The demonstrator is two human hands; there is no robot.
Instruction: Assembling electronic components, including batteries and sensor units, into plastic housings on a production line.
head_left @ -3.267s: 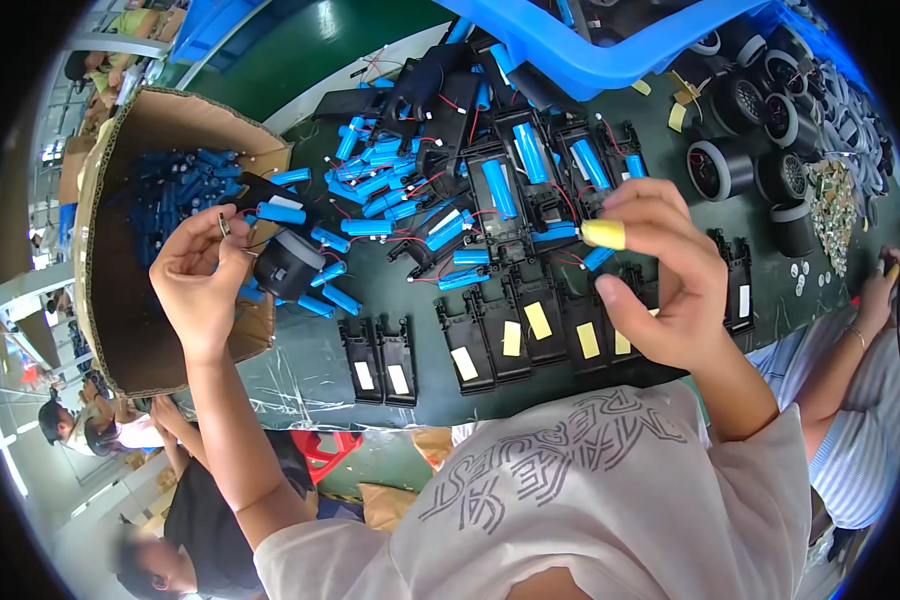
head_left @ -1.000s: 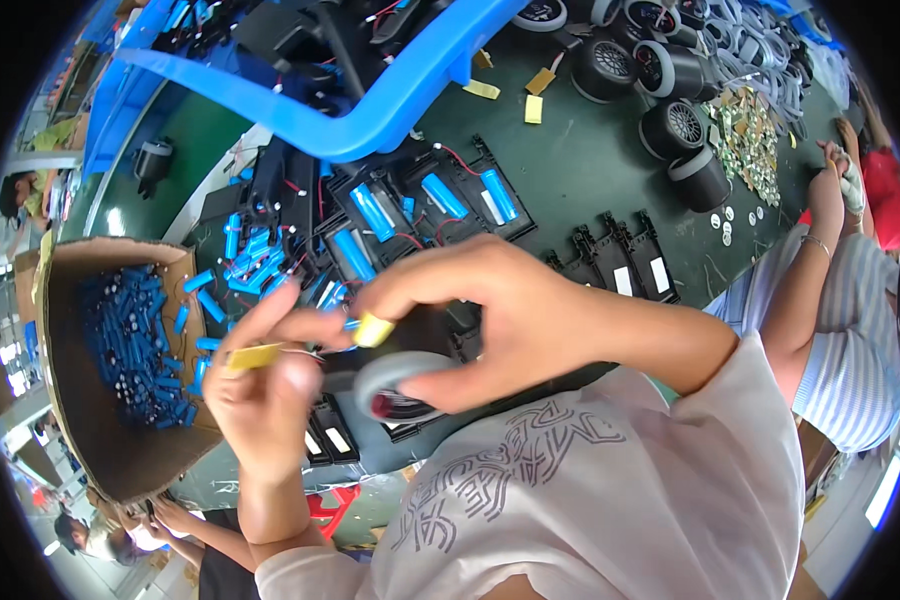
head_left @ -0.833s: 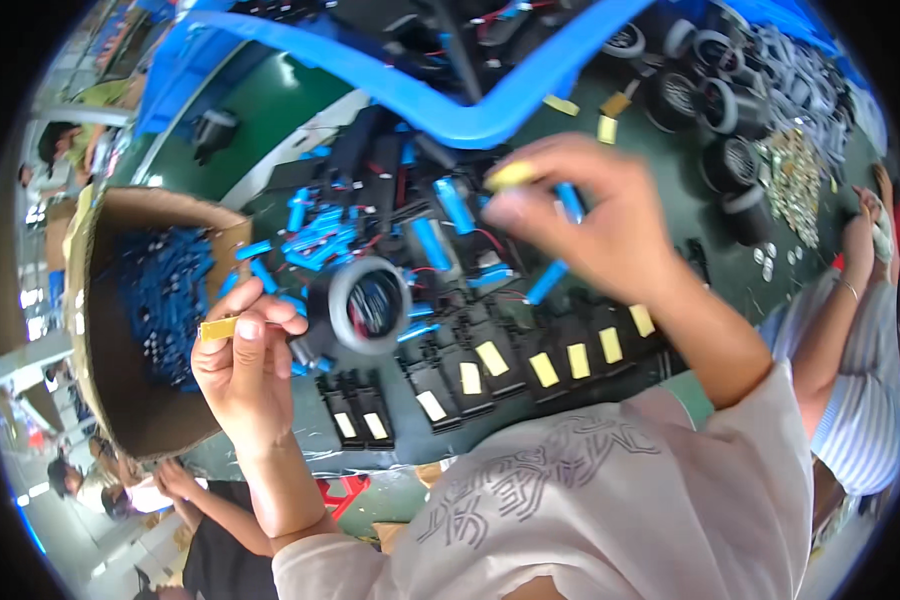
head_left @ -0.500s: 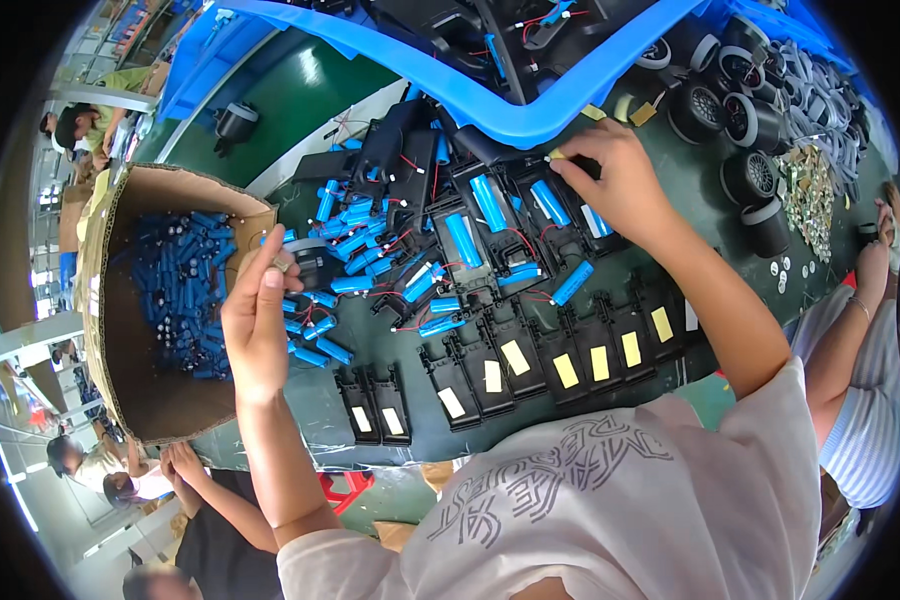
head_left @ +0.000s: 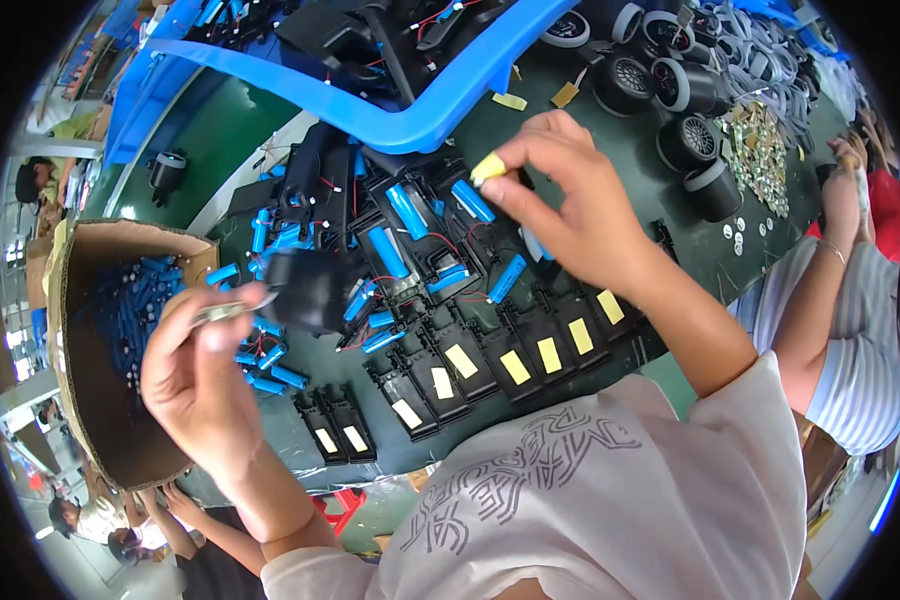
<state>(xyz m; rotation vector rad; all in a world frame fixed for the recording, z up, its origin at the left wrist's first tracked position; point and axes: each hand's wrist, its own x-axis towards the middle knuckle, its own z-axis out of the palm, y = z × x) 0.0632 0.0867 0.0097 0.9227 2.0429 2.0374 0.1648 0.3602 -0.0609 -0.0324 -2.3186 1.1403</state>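
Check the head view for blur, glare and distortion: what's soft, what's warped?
Head view: the left hand and the black part it holds are motion-smeared; the right hand is slightly soft. The blue tray rim bows with the fisheye, and a black vignette rings the frame. Lighting is bright and even, with mild sheen on the blue cells.

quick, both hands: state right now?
Left hand: closed, pinching a thin metal tool.
Right hand: fingers pinched; held item cannot be told.

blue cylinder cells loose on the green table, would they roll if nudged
Probably: the blue cylinder cells lie on their round sides on the flat green table. Smooth sleeves look slippery. Those with thin red wires would likely drag, not roll.
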